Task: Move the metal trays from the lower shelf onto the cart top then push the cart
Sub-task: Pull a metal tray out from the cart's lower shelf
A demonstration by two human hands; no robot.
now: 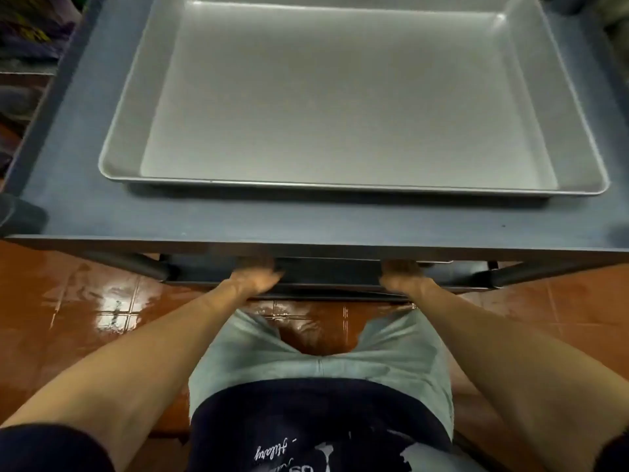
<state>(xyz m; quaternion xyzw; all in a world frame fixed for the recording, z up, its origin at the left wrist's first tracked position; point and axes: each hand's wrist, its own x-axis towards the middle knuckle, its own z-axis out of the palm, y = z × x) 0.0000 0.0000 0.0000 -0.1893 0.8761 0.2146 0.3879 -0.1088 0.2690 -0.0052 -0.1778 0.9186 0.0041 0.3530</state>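
A large empty metal tray (340,186) lies on the blue-grey cart top (221,212), filling most of it. Below the top's near edge, both my arms reach down to the lower shelf. My left hand (253,275) and my right hand (403,275) each hold the near edge of a dark, shadowed lower tray (326,271), about a tray-width apart. A pale sliver of its rim shows at the right. My fingertips are hidden under the cart top.
The cart's dark legs (136,264) slant out at both near corners. Glossy red-brown floor tiles (85,301) surround the cart. Dark clutter (30,35) sits at the far left beside the cart. My own legs stand close to the cart's near side.
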